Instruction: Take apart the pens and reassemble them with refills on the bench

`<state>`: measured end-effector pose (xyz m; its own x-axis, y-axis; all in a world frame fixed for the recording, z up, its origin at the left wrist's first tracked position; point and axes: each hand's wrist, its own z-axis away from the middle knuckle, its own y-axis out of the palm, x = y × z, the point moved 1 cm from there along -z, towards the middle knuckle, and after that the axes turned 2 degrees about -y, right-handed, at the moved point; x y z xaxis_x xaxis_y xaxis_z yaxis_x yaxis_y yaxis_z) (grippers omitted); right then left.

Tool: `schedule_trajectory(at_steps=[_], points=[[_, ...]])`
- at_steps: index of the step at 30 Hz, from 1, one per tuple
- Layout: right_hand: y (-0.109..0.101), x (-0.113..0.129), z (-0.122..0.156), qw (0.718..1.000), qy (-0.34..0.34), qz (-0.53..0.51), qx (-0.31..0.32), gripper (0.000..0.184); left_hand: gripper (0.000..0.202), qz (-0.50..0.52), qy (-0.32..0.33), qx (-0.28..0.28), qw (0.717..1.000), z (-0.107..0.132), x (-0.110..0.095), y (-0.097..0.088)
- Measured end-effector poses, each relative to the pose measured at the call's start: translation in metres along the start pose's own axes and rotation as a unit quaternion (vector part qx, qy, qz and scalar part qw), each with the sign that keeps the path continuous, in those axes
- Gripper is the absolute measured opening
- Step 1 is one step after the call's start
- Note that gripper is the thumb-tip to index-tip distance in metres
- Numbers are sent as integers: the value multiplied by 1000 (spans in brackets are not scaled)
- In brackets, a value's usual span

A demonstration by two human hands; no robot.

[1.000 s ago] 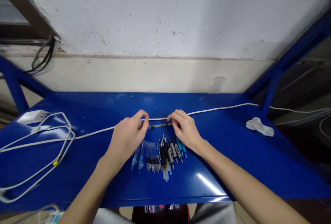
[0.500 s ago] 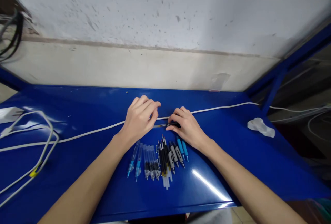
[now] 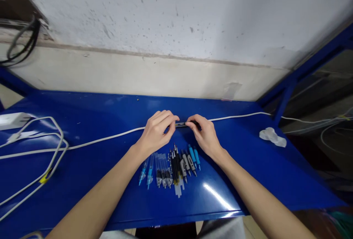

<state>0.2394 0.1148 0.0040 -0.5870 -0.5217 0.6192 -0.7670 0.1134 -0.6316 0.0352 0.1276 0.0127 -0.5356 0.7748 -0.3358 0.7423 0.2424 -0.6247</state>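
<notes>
A black pen [image 3: 180,124] lying crosswise, its long axis running left to right beside a white cable [image 3: 116,137], left hand [image 3: 157,132] fingers closing on one end, right hand [image 3: 205,136] fingers pinching the other, above a row of pens [image 3: 171,169] on a blue metal counter [image 3: 82,116]

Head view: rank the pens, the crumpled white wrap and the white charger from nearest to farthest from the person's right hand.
From the right hand:
1. Black-and-blue plastic pens, just below it on the blue bench.
2. Crumpled white wrap, off to the right.
3. White rectangular charger, far left.
</notes>
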Motion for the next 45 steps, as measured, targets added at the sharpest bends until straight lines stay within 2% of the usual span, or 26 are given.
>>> schedule_trajectory(at_steps=[4,7,11,17,20,25,29,31,37,40,45], points=[[-3,3,0,998,41,-38,-18,30,16,-53,28,38,997,-3,4,0],[-6,7,-3,997,30,-66,11,33,20,-131,49,57,988,-4,2,-2],[-9,7,-6,994,18,-103,38,30,24,-199,51,32,978,-3,-2,-5],[-3,-2,-4,990,72,-115,21,41,27,-195,80,1,978,-4,-4,-1],[0,2,-8,989,73,-123,25,42,17,-191,54,7,980,-5,-2,1],[2,15,-27,991,28,-114,62,29,24,-187,-28,10,982,-2,4,-3],[7,17,-35,996,-52,-69,21,10,21,-175,-102,25,979,1,7,-7],[10,16,-32,996,-85,-33,-3,9,21,-189,-122,46,973,1,7,-7],[12,12,-17,995,-87,33,22,26,24,-203,-99,77,971,-2,-2,-4],[13,10,-15,996,-85,32,21,26,25,-201,-101,82,971,-1,-4,-1],[14,12,-14,993,-112,14,-30,17,22,-194,-125,94,969,0,-3,0]])
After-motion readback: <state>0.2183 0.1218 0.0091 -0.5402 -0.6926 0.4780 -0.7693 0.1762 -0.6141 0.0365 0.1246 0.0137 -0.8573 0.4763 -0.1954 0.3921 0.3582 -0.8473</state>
